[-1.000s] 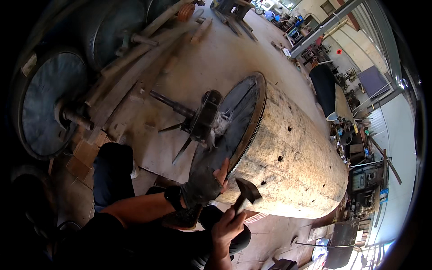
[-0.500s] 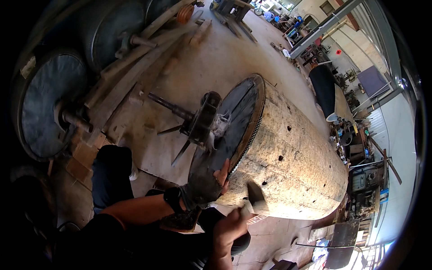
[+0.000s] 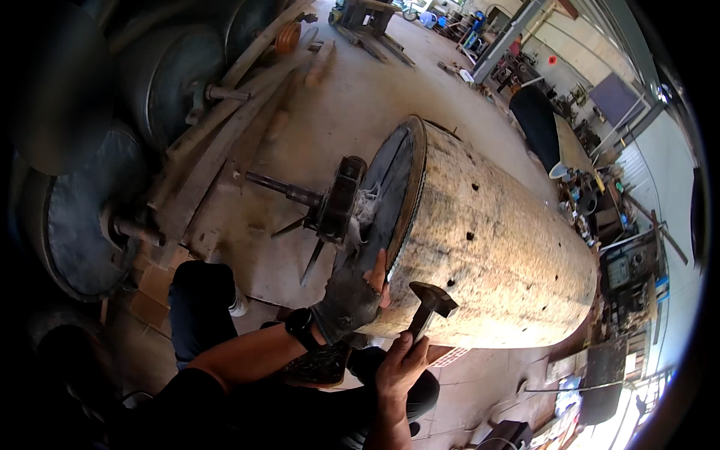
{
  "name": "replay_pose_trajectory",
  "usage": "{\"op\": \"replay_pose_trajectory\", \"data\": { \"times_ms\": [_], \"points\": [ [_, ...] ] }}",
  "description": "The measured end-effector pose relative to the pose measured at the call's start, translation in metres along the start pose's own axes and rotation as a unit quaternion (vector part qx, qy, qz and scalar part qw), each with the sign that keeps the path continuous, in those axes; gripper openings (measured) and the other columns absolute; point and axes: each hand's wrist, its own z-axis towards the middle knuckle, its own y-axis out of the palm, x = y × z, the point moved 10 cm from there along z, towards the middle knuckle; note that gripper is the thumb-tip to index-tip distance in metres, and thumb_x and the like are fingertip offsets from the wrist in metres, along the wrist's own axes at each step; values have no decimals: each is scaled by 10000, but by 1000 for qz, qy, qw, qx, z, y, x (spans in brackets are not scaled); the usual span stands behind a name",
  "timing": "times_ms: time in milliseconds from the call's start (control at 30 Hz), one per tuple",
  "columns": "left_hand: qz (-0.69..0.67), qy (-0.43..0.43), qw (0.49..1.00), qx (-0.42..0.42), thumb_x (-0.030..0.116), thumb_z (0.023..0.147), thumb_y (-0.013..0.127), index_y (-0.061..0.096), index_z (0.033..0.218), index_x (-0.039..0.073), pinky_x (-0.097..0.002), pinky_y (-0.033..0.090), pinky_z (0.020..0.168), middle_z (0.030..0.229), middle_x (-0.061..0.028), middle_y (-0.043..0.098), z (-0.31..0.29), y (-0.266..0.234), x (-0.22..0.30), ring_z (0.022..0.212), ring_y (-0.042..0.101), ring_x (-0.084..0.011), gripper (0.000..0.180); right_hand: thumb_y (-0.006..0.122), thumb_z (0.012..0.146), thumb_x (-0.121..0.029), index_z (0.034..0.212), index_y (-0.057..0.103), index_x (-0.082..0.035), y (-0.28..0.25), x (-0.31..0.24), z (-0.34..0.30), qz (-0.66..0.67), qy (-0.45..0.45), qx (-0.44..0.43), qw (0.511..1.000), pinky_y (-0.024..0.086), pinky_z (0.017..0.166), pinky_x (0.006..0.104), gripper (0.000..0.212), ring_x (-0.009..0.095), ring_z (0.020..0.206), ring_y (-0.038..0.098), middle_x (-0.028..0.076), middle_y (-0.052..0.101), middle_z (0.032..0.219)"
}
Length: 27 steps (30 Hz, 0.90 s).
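A large wooden drum [image 3: 499, 247], pale, stained and dotted with dark holes, lies on its side before me. A toothed metal strip [image 3: 411, 225] runs along the rim of its dark end face. My left hand [image 3: 349, 304], in a dark fingerless glove, is closed over the lower part of that rim, bare fingertips against the edge. Whether it pinches anything small there is hidden. My right hand [image 3: 401, 367] grips a hammer [image 3: 433, 301] by its handle, the head up in front of the drum's lower side.
From the drum's end juts a metal shaft [image 3: 281, 187] with a bearing block [image 3: 341, 199] and whitish fibres [image 3: 366, 206]. Metal-faced drums [image 3: 94, 210] and long timbers [image 3: 206, 161] lie at left. A red perforated brick [image 3: 450, 355] sits below the drum. Clutter lines the right wall.
The hammer has gone from a blurred, lower position against the drum to standing upright with its head clear to see. My left hand stays on the rim. The view has shifted slightly.
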Motion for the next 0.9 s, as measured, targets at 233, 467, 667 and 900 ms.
{"op": "replay_pose_trajectory", "data": {
  "times_ms": [233,467,667,900],
  "points": [
    [31,-54,989,-134,301,902,700,617,1235,0,-467,517,609,818,-156,688,-26,-29,-6,705,670,-366,456,524,1066,-312,847,524,16,8,54,-27,75,92,-12,993,387,468,360,395,186,475,491,96,532,556],
    [28,39,905,-422,353,865,685,666,976,83,-471,517,677,914,-117,642,-175,4,-8,774,663,-322,293,534,1067,-306,877,529,9,20,80,-43,178,181,-66,965,417,486,331,368,138,518,526,80,559,588],
    [78,91,851,-511,422,865,679,689,987,91,-442,525,663,943,-113,637,-214,25,-10,811,672,-286,353,484,1083,-408,860,470,-57,49,82,-57,229,178,-119,949,339,426,238,416,61,474,443,-5,478,586],
    [26,55,901,-430,270,893,644,618,939,57,-458,505,637,867,-152,609,-197,5,4,728,634,-328,219,491,1082,-395,892,480,-57,52,79,-72,286,207,-142,925,375,421,239,389,67,483,458,11,509,620]
  ]
}}
